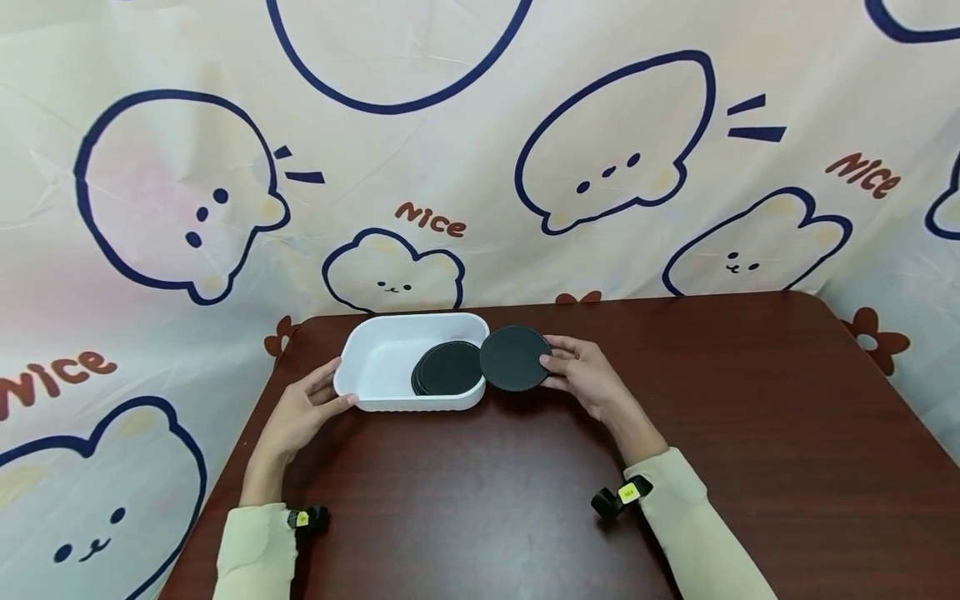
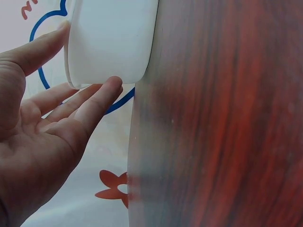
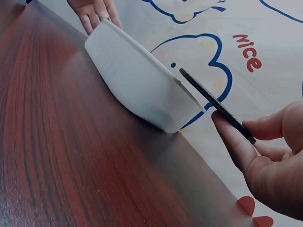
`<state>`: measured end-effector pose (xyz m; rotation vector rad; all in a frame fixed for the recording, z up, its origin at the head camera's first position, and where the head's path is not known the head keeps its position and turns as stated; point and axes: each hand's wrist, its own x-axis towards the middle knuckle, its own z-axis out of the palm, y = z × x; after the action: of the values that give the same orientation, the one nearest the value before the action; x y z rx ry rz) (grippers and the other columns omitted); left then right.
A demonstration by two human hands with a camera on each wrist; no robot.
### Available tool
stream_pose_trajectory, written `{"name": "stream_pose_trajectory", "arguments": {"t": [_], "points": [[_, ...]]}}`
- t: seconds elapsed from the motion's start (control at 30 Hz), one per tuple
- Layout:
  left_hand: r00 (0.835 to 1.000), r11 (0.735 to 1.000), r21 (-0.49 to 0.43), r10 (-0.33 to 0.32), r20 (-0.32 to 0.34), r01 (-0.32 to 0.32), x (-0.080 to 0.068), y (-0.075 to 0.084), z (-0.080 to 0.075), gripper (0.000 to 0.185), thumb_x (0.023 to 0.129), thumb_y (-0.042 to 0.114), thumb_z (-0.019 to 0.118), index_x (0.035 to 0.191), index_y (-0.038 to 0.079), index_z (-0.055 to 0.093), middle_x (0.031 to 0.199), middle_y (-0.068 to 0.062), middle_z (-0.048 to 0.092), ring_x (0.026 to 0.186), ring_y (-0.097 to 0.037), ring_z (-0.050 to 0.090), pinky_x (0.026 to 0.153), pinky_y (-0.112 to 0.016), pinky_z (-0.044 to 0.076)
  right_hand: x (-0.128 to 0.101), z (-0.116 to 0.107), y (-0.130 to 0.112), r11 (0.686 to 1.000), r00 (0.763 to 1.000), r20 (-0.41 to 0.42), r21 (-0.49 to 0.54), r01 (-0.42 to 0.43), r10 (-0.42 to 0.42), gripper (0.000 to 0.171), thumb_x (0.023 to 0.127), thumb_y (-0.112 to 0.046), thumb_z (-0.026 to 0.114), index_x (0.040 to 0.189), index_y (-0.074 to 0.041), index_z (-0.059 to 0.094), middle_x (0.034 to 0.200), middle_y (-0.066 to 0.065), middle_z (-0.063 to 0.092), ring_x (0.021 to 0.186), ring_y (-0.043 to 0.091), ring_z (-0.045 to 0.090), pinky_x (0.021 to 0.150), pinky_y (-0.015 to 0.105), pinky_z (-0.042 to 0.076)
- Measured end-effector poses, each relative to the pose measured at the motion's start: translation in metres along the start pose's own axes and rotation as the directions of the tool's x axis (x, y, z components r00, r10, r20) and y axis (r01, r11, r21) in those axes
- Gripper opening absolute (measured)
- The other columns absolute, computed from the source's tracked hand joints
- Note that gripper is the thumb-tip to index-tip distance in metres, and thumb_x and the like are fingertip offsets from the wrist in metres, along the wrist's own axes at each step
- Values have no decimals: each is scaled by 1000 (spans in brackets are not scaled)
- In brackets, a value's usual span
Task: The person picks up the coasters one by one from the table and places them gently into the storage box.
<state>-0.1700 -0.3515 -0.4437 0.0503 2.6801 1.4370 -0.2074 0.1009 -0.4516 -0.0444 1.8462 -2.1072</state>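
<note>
While my left hand (image 1: 306, 408) braces the left end of the white tub (image 1: 375, 367) with straight, relaxed fingers (image 2: 97, 101), fingertips touching its outer wall and nothing gripped, the tub sits on the far left part of a dark red-brown wooden table (image 1: 750, 433). Inside the tub, toward its right end, lies a small stack of black round discs (image 1: 447, 368), flat on the white floor; I cannot tell how many. Just right of the tub, my right hand (image 1: 587, 377) pinches another black disc (image 1: 514, 358) by its right edge, thumb on top and fingers underneath. That disc hangs level above the table, its left edge overlapping the tub's right rim; from the right wrist view it shows edge-on as a thin dark line (image 3: 215, 105), tilted slightly, just beside the tub's rounded corner, and I cannot tell whether it touches the rim.

Both forearms wear pale cream sleeves (image 1: 255, 554), each with a small black wrist camera (image 1: 617, 498) strapped on, bearing a yellow tag. The tabletop shows a glossy grain and rounded far corners. Behind and around the table hangs a cream cloth backdrop (image 1: 480, 167) printed with navy-outlined cartoon bears, the word "Nice" in reddish letters, and small red flowers. The cloth drapes down on the left and right of the table as well, creased in places.
</note>
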Motion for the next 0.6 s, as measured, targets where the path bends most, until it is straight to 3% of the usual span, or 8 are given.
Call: {"name": "stream_pose_trajectory", "arguments": {"t": [0.37, 0.6], "points": [[1000, 1000, -14, 8, -1, -8, 1, -2, 1, 87, 101, 27, 78, 170, 6, 30, 168, -28, 41, 150, -46, 50, 93, -8, 51, 12, 16, -4, 1000, 999, 45, 1, -8, 8, 54, 110, -2, 55, 163, -1, 42, 155, 28, 56, 129, 26, 71, 94, 29, 64], [1000, 1000, -15, 12, -4, -12, 0, -1, 0, 87, 101, 27, 78, 169, 5, 30, 168, -29, 41, 149, -47, 50, 91, -6, 50, 22, 32, -7, 1000, 998, 59, -11, -4, 4, 54, 110, -3, 56, 162, -1, 43, 150, 30, 58, 119, 22, 75, 93, 31, 64]]}}
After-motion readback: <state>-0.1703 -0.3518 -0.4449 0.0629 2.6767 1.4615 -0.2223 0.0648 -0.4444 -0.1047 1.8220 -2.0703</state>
